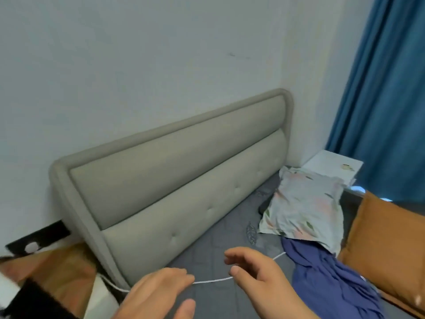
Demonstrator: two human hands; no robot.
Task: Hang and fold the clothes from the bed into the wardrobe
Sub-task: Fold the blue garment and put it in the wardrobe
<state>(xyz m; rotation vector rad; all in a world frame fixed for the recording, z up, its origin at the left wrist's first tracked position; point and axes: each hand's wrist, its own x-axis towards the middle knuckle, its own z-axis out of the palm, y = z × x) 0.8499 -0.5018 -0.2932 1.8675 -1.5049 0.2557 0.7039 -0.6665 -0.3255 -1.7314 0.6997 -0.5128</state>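
both hands reach over the bed (218,240) near the padded headboard (174,171); a white cord (213,280) runs across the grey sheet from the left bedside, under the left hand (158,293), to the right hand (255,272); left fingers lie pressed together over the cord, thumb held apart, and i cannot tell whether they grip it; right fingers are spread and loosely curved, thumb tip touching the cord; the blue garment (333,286) lies crumpled on the bed just right of the right hand, its top edge under a floral pillow (303,203), an orange cushion (386,245) beside it
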